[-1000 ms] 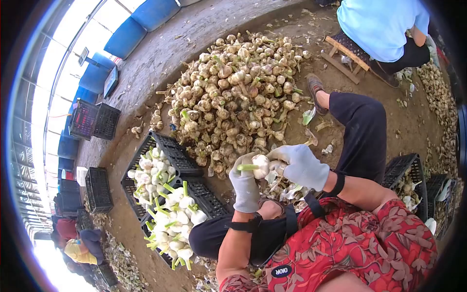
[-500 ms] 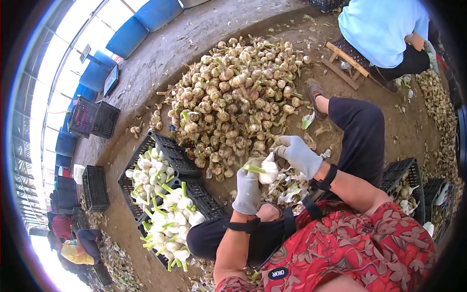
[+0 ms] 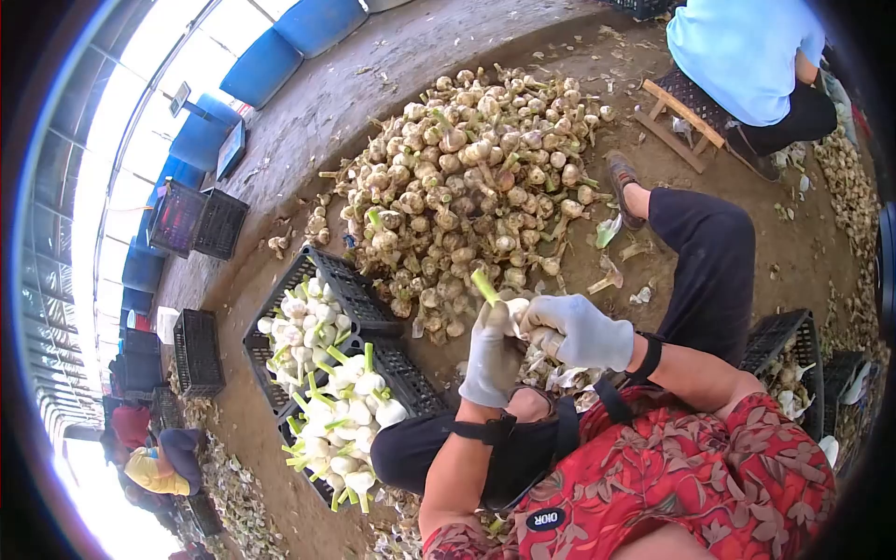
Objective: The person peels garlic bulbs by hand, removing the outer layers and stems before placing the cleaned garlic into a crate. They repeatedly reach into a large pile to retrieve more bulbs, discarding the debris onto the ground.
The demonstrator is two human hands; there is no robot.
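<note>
Between the left hand (image 3: pixel 491 362) and right hand (image 3: pixel 586 332), both closed on it, the garlic bulb (image 3: pixel 516 309) could slip if tugged hard.

Bulb (image 3: pixel 516 314) turned, green stem (image 3: pixel 484 287) now toward the garlic pile (image 3: pixel 476 177); right grip (image 3: pixel 581 333), nearer the pile half a second ago, now partly covers the bulb.

One left hand (image 3: pixel 490 362) and one right hand (image 3: pixel 586 334) are holding one bulb (image 3: pixel 516 308); two crates (image 3: pixel 347 291) are standing left; one garlic heap (image 3: pixel 471 177) is lying far.
</note>
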